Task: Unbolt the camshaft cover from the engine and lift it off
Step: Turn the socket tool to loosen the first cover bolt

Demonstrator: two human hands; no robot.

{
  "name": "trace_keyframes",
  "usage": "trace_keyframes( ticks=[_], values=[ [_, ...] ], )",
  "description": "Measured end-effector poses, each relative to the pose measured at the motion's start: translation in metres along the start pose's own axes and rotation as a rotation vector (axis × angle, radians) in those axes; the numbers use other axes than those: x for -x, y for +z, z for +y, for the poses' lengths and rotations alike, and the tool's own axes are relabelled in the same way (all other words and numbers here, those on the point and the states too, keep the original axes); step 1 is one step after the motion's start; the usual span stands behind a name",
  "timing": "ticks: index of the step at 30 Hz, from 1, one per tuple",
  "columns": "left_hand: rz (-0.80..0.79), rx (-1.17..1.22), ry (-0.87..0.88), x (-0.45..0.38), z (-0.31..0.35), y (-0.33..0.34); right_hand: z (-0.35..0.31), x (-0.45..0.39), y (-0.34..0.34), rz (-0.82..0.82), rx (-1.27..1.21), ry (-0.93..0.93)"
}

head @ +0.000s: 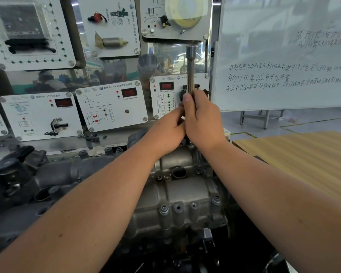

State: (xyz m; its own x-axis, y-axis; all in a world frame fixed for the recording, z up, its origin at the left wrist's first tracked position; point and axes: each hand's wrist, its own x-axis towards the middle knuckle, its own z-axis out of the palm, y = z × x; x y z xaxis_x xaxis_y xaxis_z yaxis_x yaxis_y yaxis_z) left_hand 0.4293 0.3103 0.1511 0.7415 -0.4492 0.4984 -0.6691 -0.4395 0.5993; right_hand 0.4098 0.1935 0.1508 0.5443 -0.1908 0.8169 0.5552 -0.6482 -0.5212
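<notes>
Your right hand point(202, 119) is curled around the lower part of a long metal wrench point(190, 69) that stands almost upright in the middle of the frame, its socket end pointing up toward the upper centre. Your left hand point(166, 133) sits just to the left of it, touching the right one, with its fingers bent in against the tool's lower shaft; the exact grip of those fingers is hidden behind your right hand. The camshaft cover point(185, 192) lies directly below both hands, in the lower centre of the frame, on the engine point(47, 178), with several bolts point(163, 209) showing along its near edge. A whiteboard point(283, 56) fills the upper right.
</notes>
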Motion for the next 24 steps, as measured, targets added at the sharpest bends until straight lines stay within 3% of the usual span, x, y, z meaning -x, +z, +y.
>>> trace_keyframes(
  ticks=[24],
  values=[
    [0.010,-0.016,0.065,-0.0017,-0.0017,-0.0019,-0.0011,0.0009,-0.0003,-0.009,0.035,-0.038]
  ],
)
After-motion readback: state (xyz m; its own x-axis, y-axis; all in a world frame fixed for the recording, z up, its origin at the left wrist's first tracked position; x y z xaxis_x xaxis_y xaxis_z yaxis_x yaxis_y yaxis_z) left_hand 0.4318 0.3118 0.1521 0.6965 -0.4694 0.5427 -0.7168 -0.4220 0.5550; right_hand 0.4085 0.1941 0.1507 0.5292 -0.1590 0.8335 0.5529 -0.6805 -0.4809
